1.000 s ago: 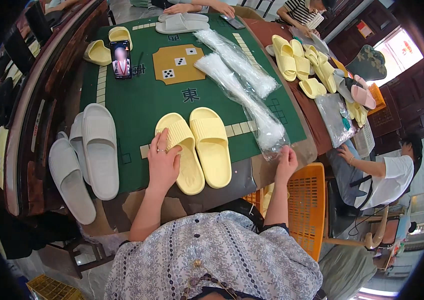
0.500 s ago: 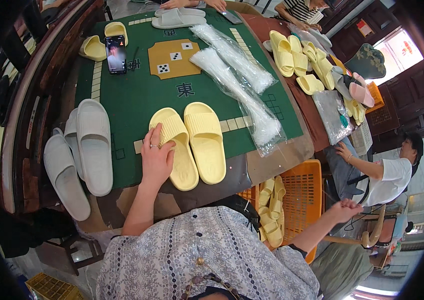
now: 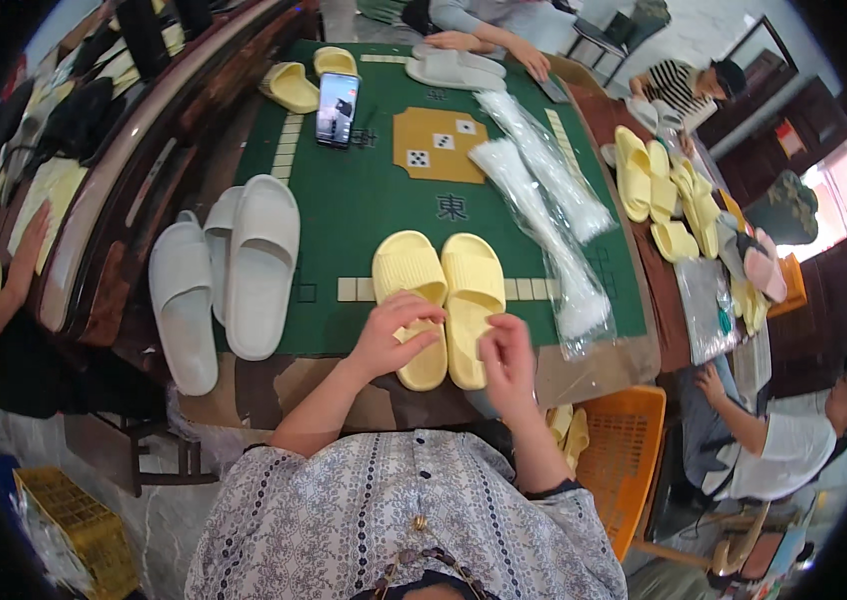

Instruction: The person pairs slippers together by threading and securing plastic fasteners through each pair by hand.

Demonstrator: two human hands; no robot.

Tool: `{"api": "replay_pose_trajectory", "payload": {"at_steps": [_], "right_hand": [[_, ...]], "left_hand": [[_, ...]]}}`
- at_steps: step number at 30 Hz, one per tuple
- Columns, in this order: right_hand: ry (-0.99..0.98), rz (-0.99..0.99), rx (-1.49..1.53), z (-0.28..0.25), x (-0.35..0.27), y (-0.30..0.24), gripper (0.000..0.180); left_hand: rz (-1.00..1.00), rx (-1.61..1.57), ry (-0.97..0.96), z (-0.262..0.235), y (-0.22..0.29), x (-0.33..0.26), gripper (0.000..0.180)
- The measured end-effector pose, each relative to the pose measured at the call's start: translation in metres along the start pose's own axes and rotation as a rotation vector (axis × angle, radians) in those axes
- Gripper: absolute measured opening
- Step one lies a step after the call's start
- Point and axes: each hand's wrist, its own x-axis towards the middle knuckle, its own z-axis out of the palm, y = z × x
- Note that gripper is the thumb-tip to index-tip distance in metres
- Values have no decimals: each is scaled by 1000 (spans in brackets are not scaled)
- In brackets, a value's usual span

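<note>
A pair of yellow slide slippers lies side by side in front of me at the near edge of the green tabletop, toes pointing away. Over the left yellow slipper (image 3: 410, 262), my left hand (image 3: 392, 338) rests with its fingers bent across the strap's opening and its thumb apart. My right hand (image 3: 511, 362) is at the outer edge of the right yellow slipper (image 3: 472, 277), slightly blurred, fingers loosely curled and apart with nothing visible in them. Whether its fingertips touch the slipper is hard to tell.
Grey slippers (image 3: 263, 268) lie at left. A phone (image 3: 338, 108) leans against yellow slippers at the back. Clear bags of white strands (image 3: 534, 215) lie at right. More yellow slippers (image 3: 634, 172) cover the side table. An orange crate (image 3: 616, 450) stands below right. Other people sit around.
My right hand has come in from far right to the right yellow slipper. My left hand has shifted from the left slipper's outer side to over its middle. The view has turned slightly.
</note>
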Motion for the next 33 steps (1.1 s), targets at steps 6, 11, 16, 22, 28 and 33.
{"api": "replay_pose_trajectory", "payload": {"at_steps": [6, 11, 16, 22, 28, 33], "right_hand": [[-61, 78, 274, 61, 29, 3, 23], [-91, 204, 372, 62, 27, -2, 22], [-174, 299, 205, 47, 18, 8, 15], [-123, 262, -121, 23, -4, 32, 12], [-55, 153, -440, 22, -17, 19, 15], [-60, 181, -499, 11, -24, 18, 18]], "left_hand": [[-280, -362, 92, -3, -10, -6, 19], [-463, -684, 98, -11, -13, -6, 13], [-452, -546, 194, -12, -14, -4, 10], [-470, -489, 341, -9, -32, -3, 9], [-542, -189, 220, -10, -20, -2, 15], [-108, 405, 366, -21, -20, 6, 25]]}}
